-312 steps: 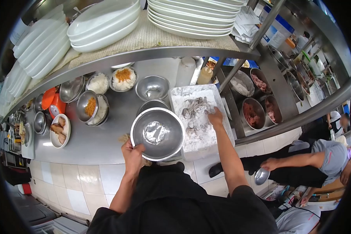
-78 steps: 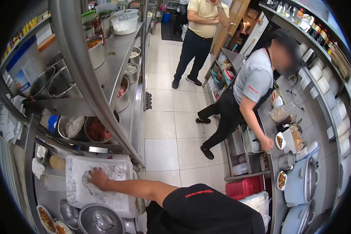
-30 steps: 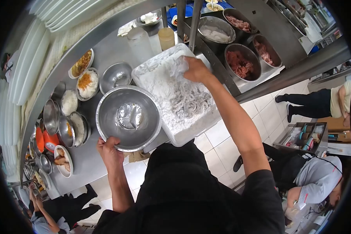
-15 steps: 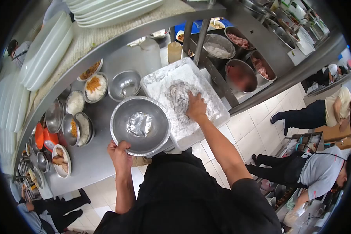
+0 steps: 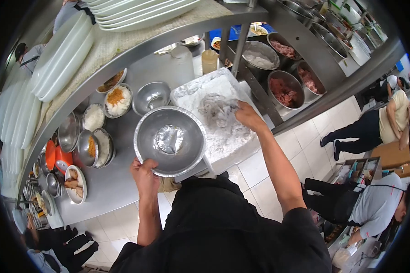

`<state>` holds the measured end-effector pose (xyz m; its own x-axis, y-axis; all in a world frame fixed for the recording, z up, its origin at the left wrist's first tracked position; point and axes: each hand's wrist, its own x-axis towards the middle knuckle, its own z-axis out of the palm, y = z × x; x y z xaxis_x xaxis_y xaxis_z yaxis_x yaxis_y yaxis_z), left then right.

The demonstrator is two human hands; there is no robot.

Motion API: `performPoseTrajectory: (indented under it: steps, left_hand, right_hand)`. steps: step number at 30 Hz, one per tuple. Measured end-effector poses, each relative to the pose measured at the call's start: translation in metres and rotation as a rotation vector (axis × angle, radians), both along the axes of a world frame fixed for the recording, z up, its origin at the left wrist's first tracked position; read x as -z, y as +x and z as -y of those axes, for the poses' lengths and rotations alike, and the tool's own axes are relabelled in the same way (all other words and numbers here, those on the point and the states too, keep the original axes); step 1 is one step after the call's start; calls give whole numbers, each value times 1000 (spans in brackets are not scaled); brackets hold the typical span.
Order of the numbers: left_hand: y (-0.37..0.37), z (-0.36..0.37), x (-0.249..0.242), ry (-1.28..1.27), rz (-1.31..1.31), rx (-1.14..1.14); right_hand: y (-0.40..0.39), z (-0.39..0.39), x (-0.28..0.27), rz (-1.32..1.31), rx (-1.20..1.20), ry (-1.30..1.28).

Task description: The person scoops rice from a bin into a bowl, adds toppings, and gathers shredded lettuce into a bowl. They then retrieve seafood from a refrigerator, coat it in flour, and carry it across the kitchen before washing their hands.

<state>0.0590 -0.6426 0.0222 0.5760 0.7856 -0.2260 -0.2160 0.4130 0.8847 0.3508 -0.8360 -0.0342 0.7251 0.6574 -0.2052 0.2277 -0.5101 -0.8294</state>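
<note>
My left hand [image 5: 145,176] is closed on the near rim of a wide metal bowl [image 5: 193,150], which has a shiny bottom and nothing visible in it. Right of the bowl lies a white rectangular tray [image 5: 180,94] of white flour [image 5: 232,148]. A heap of greyish, flour-coated pieces [image 5: 216,109] sits in the flour; their kind is not clear. At the heap's right edge is my right hand [image 5: 250,116], fingers curled in and closed on some of the coated pieces, the fingertips partly hidden.
Bowls of rice [image 5: 94,117], a small metal bowl [image 5: 151,95] and a plate of browned food [image 5: 75,184] stand to the left. Stacked white plates [image 5: 61,59] line the shelf. Tubs of raw meat [image 5: 284,91] sit at upper right. Co-workers [image 5: 373,200] stand at the right.
My right hand has gone from spread fingers on top of the coated heap to curled fingers at its right edge. My left hand keeps hold of the bowl.
</note>
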Motion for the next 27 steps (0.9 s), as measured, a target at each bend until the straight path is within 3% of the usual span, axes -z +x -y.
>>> performPoseTrajectory:
  steps: [1,5,7,8,10,12,14,16,19,21,24,27]
  left_hand:
    - [-2,-2,6,6,27,10]
    - [-4,2,2,-38,7,1]
    - [-6,2,6,-19,-20,-35]
    - [-9,1,9,-12,-38,-50]
    - [-11,0,9,-7,-63,-51]
    - [-9,2,5,-16,-71,-42]
    - [-8,2,4,9,-84,-36]
    - [-3,4,-1,34,-92,-30]
    - [-2,9,-6,24,-97,-85]
    - [-5,6,0,23,-96,-65]
    - [0,12,-9,20,-100,-58]
    - [1,11,-9,-2,-88,-67]
  right_hand:
    - [-12,1,5,97,120,-55]
    - [-29,13,-6,-26,-9,-184]
    - [-27,22,31,229,-75,91]
    - [-29,13,24,214,-81,106]
    - [-20,2,-8,135,39,-128]
    - [-8,-13,4,154,164,-222]
    - [6,-26,35,211,85,-545]
    - [6,-43,49,335,-101,-705]
    - [-11,-64,54,357,-75,-734]
    - [-20,-70,51,316,169,-544]
    - [2,-68,43,179,109,-506]
    - [17,-61,9,300,221,-447]
